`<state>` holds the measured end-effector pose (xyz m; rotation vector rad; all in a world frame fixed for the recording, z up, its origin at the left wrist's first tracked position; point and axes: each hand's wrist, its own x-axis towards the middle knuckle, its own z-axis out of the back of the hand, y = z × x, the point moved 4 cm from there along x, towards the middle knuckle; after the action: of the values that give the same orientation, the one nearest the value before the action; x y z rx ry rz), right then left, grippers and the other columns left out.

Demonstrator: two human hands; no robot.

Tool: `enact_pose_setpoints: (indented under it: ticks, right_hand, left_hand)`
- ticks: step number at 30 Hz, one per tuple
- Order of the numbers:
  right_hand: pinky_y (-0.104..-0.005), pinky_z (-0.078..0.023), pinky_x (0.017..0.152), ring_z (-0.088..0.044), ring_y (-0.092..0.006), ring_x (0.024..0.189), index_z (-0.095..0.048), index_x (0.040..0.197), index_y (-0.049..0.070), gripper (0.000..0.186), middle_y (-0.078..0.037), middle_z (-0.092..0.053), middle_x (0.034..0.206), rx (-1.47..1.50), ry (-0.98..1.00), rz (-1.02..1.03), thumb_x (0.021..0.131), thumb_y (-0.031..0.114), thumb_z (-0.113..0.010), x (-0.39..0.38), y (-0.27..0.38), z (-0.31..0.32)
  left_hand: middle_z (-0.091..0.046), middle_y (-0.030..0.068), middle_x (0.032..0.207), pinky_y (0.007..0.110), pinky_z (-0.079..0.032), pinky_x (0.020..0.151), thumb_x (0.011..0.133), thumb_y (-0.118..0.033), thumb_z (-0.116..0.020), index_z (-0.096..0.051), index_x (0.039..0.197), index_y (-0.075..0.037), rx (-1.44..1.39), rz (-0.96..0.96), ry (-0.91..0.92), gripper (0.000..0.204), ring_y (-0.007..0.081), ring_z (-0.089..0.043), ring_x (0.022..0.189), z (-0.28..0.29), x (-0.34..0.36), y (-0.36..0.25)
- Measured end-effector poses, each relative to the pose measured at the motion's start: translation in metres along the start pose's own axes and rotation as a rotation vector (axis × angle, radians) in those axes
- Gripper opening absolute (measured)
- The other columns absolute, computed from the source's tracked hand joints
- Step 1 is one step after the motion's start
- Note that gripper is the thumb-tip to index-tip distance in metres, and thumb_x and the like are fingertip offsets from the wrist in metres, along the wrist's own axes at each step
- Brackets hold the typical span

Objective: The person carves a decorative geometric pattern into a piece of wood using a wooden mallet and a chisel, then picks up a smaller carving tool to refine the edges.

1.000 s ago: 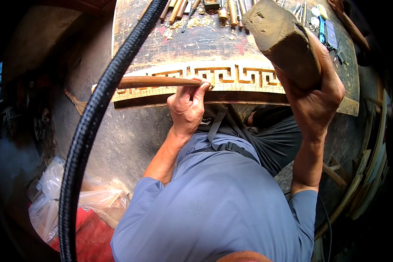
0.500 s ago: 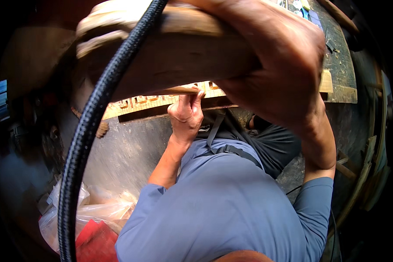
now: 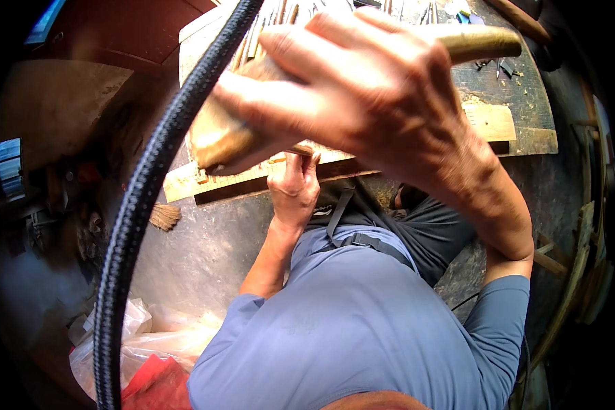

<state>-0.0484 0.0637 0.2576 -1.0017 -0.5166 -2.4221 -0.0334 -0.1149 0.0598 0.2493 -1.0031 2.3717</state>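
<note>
I see one wooden mallet [image 3: 229,140] raised above the long pale board [image 3: 182,184], hiding most of a thin tool [image 3: 299,149], perhaps a chisel.

Small white lettering [image 3: 320,212] stands on the black trousers [image 3: 432,232], high on the person's left thigh and just left of the hanging strap [image 3: 339,206] — a short printed line with a curved white mark close by, the letters tiny and slanting with the cloth. A second mark, a faint darker patch [image 3: 301,324], sits on the blue-grey shirt [image 3: 383,301], left of its middle; it is only a little deeper in tone than the fabric — too blurred to read.
</note>
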Motion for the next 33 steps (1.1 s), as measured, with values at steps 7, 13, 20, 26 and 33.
enact_pose_setpoints:
  ticks: [7,13,20,26,33]
  right_hand:
    - [-0.0366,-0.062,0.082,-0.078,-0.025,0.1,-0.075,0.136,0.01,0.056,-0.009,-0.08,0.115,0.014,0.025,-0.047,0.082,0.011,-0.089,-0.021,-0.006,0.014]
    - [-0.0365,-0.062,0.079,-0.078,-0.0244,0.097,-0.075,0.135,0.01,0.054,-0.008,-0.079,0.113,0.038,0.049,-0.074,0.083,0.012,-0.087,-0.033,-0.006,0.014]
    - [-0.0364,-0.061,0.076,-0.077,-0.0236,0.095,-0.075,0.134,0.01,0.051,-0.008,-0.078,0.11,0.058,0.058,-0.071,0.084,0.013,-0.086,-0.035,-0.007,0.008]
    - [-0.0362,-0.06,0.073,-0.076,-0.023,0.092,-0.075,0.134,0.011,0.049,-0.008,-0.078,0.108,0.058,0.066,-0.067,0.085,0.014,-0.084,-0.032,-0.008,0.005]
    - [-0.0361,-0.06,0.07,-0.076,-0.0222,0.089,-0.075,0.133,0.011,0.047,-0.008,-0.077,0.106,0.054,0.066,-0.053,0.086,0.015,-0.082,-0.029,-0.006,0.003]
  left_hand:
    - [-0.081,0.0133,0.091,0.033,-0.064,0.074,0.107,-0.003,-0.075,-0.068,0.112,0.001,-0.483,0.297,-0.206,0.009,0.0209,-0.082,0.082,-0.013,-0.015,0.028]
    - [-0.082,0.0106,0.1,0.033,-0.066,0.089,0.108,0.002,-0.071,-0.068,0.115,0.003,-0.407,0.308,-0.117,0.008,0.0166,-0.08,0.092,-0.009,-0.016,0.026]
    - [-0.084,0.014,0.096,0.033,-0.064,0.077,0.105,0.001,-0.075,-0.066,0.12,0.0,-0.392,0.23,-0.137,0.017,0.0227,-0.084,0.087,-0.009,-0.014,0.026]
    - [-0.084,0.0136,0.098,0.033,-0.064,0.08,0.105,0.002,-0.074,-0.067,0.12,0.001,-0.378,0.206,-0.111,0.016,0.0219,-0.083,0.088,-0.007,-0.011,0.023]
    - [-0.084,0.0125,0.098,0.032,-0.064,0.083,0.106,0.001,-0.074,-0.068,0.117,0.002,-0.366,0.22,-0.107,0.013,0.0192,-0.081,0.09,-0.004,-0.01,0.02]
